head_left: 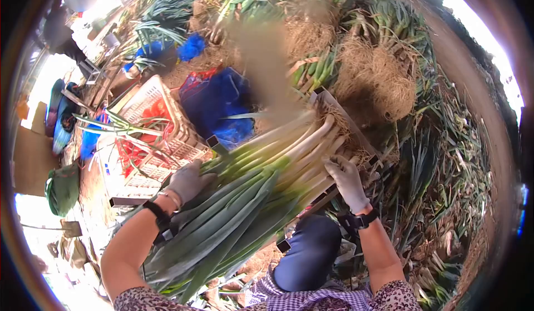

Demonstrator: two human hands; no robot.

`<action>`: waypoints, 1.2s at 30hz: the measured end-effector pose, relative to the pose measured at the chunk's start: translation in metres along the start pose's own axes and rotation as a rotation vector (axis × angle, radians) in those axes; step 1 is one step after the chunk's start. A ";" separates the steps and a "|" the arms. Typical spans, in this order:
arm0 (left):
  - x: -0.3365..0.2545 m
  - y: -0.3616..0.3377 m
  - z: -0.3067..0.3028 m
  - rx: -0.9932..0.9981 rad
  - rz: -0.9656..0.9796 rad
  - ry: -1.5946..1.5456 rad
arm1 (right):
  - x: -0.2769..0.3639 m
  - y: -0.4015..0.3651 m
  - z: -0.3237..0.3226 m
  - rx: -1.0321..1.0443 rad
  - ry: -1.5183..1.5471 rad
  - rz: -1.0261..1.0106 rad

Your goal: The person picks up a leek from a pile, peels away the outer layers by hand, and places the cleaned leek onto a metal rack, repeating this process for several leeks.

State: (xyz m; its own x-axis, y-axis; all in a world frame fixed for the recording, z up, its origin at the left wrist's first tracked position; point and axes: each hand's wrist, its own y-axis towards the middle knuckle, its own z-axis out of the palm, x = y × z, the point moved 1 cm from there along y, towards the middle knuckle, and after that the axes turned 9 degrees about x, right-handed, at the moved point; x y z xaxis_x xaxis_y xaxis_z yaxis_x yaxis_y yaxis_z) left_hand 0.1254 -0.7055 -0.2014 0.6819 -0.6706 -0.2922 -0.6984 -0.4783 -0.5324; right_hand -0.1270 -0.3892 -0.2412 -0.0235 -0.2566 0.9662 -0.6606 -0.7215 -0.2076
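Observation:
A wide layer of leeks (pixel 245 200) lies across a metal frame (pixel 356 125) in front of me, with white stalks and roots at the upper right and green leaves toward the lower left. My left hand (pixel 189 182), in a pale glove, rests against the left edge of the leaves, thumb and fingers apart. At the right side of the white stalks is my right hand (pixel 346 182), also gloved. Its thumb and fingertips are pinched together at the outer stalk. Part of that grip is hidden by the fingers.
Left of the frame stands a pale plastic crate (pixel 167 111) with red netting (pixel 130 152) in it. Blue netting (pixel 219 105) lies behind it. Leek bundles with bushy roots (pixel 378 77) are piled at the back. Loose leaves (pixel 445 166) cover the ground to the right.

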 end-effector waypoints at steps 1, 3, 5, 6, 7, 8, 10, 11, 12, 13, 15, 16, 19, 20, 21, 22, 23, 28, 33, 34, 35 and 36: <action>-0.004 -0.005 -0.005 0.003 0.005 -0.016 | -0.002 0.004 -0.002 -0.009 0.015 0.014; -0.008 -0.008 -0.010 0.039 -0.005 -0.040 | 0.000 0.015 -0.004 -0.021 0.042 0.036; 0.004 0.001 -0.005 0.075 0.014 -0.061 | 0.004 0.029 -0.006 -0.046 -0.218 -0.096; -0.005 0.006 -0.004 0.138 -0.066 -0.010 | -0.002 0.040 -0.005 -0.070 -0.344 -0.202; -0.003 0.014 0.002 0.129 -0.055 -0.004 | -0.007 0.053 -0.002 -0.091 -0.470 -0.311; 0.000 0.027 0.013 0.120 -0.044 0.000 | -0.013 0.066 0.002 -0.070 -0.509 -0.347; -0.006 0.039 0.020 0.105 -0.028 0.018 | -0.025 0.092 0.009 -0.029 -0.589 -0.417; -0.009 0.040 0.021 0.107 -0.028 0.006 | -0.030 0.103 0.013 0.005 -0.693 -0.380; -0.012 0.041 0.020 0.110 -0.030 -0.005 | -0.034 0.112 0.017 0.040 -0.794 -0.342; -0.012 0.041 0.020 0.113 -0.035 -0.014 | -0.037 0.121 0.019 0.078 -0.892 -0.302; -0.011 0.049 0.024 0.146 -0.059 0.055 | -0.039 0.134 0.022 0.141 -0.889 -0.270; -0.009 0.052 0.028 0.162 -0.079 0.086 | -0.039 0.140 0.025 0.181 -0.888 -0.259; -0.008 0.061 0.033 0.191 -0.080 0.077 | -0.050 0.156 0.034 0.191 -1.041 -0.235; -0.008 0.061 0.030 0.243 -0.056 0.073 | -0.047 0.154 0.033 0.192 -1.035 -0.184; -0.007 0.058 0.025 0.244 -0.022 0.019 | -0.043 0.152 0.033 0.180 -1.074 -0.179; -0.004 0.051 0.020 0.245 0.010 -0.034 | -0.039 0.149 0.033 0.171 -1.112 -0.175; -0.003 0.042 0.015 0.247 0.040 -0.090 | -0.037 0.148 0.033 0.166 -1.149 -0.169; 0.038 -0.059 -0.041 0.561 -0.477 -0.278 | -0.044 0.153 0.034 0.231 -1.164 -0.125; 0.188 -0.168 -0.001 0.268 -0.967 -0.635 | -0.047 0.157 0.036 0.230 -1.213 -0.111; 0.209 -0.185 0.008 0.212 -1.048 -0.736 | -0.047 0.157 0.035 0.224 -1.231 -0.113; 0.226 -0.198 0.011 0.168 -1.094 -0.683 | -0.045 0.155 0.034 0.218 -1.241 -0.119; 0.244 -0.205 0.003 0.121 -1.079 -0.296 | -0.038 0.151 0.035 0.205 -1.256 -0.120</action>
State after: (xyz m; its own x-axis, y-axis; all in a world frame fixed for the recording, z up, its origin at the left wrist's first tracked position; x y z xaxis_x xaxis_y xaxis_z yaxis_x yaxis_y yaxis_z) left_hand 0.4353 -0.7696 -0.1661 0.9527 0.2292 0.1994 0.3026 -0.6579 -0.6897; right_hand -0.1996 -0.5114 -0.3150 0.8240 -0.5315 0.1965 -0.4796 -0.8388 -0.2577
